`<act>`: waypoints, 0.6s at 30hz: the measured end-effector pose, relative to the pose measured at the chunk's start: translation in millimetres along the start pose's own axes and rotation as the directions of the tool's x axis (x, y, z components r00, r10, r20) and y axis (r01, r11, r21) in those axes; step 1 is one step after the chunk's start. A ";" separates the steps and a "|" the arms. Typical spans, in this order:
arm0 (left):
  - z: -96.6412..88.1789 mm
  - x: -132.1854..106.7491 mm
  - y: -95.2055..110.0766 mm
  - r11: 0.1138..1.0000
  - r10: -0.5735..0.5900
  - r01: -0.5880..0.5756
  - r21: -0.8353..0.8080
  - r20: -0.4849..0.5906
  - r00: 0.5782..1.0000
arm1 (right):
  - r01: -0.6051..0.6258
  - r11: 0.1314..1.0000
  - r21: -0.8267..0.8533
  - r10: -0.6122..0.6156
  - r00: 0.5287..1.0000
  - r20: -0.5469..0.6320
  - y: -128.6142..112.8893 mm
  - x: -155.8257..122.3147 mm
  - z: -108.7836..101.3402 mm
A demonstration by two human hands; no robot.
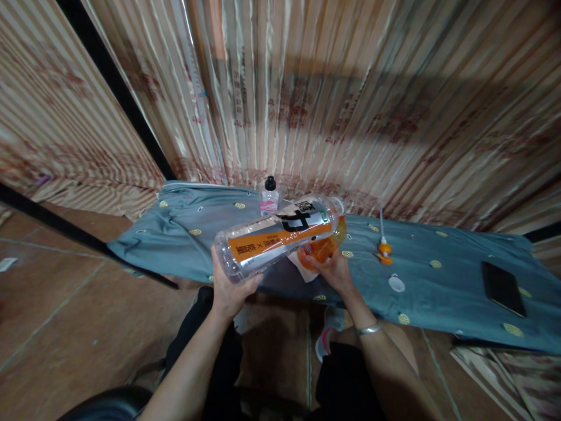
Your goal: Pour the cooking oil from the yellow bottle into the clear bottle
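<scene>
My left hand [230, 289] is wrapped round the base end of a large clear plastic bottle [263, 242] with an orange and silver label. That bottle lies tilted almost level, its neck pointing right and slightly up. In my right hand [333, 272] is a smaller orange bottle [322, 248], held partly behind the clear bottle near its neck. Whether the two bottle mouths touch cannot be seen. An orange pump head [384, 251] with a thin tube rests on the cloth to the right, and a white round cap [397, 283] lies below it.
A blue-grey cloth with yellow patterns [421, 298] covers the long narrow surface. A small black-capped bottle [269, 199] stands at the back, and white paper [304, 271] lies under my hands. A black phone [503, 287] is at the right. Behind hangs a striped curtain [298, 105].
</scene>
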State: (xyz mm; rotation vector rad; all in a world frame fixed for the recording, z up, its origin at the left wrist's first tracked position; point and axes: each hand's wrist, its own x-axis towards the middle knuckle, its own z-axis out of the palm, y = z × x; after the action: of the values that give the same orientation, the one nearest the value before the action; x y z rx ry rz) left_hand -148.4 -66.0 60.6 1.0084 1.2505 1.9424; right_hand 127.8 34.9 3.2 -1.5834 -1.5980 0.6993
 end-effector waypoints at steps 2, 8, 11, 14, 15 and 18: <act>0.0 0.0 0.7 1.000 -0.003 0.003 0.017 0.003 1.000 | -0.013 1.000 -0.005 0.013 1.000 0.012 -1.1 0.3 -0.9; -1.3 0.9 -0.7 0.999 0.009 -0.010 0.047 0.024 1.000 | -0.026 0.999 -0.032 0.027 0.999 0.020 -2.2 0.5 -1.1; -1.1 0.7 1.2 0.999 -0.018 0.018 0.030 -0.003 1.000 | -0.014 1.000 -0.024 0.014 1.000 0.014 -1.2 0.7 -0.5; -0.6 0.4 2.8 0.999 0.003 -0.003 0.039 -0.005 1.000 | -0.016 1.000 -0.011 0.016 1.000 0.001 -1.3 0.5 -0.2; -0.4 0.3 2.9 0.999 0.018 -0.018 0.043 0.001 1.000 | -0.017 1.000 -0.010 0.017 1.000 0.001 -1.4 0.4 -0.1; 0.2 0.7 3.1 0.998 0.039 -0.040 0.046 0.014 0.999 | -0.016 1.000 -0.014 0.016 1.000 -0.001 -1.0 0.3 0.1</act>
State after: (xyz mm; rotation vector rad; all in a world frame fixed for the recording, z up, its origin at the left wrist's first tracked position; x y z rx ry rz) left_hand -148.8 -66.4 63.7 1.0745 1.2822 1.9420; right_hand 127.2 35.1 4.0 -1.6083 -1.5936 0.6973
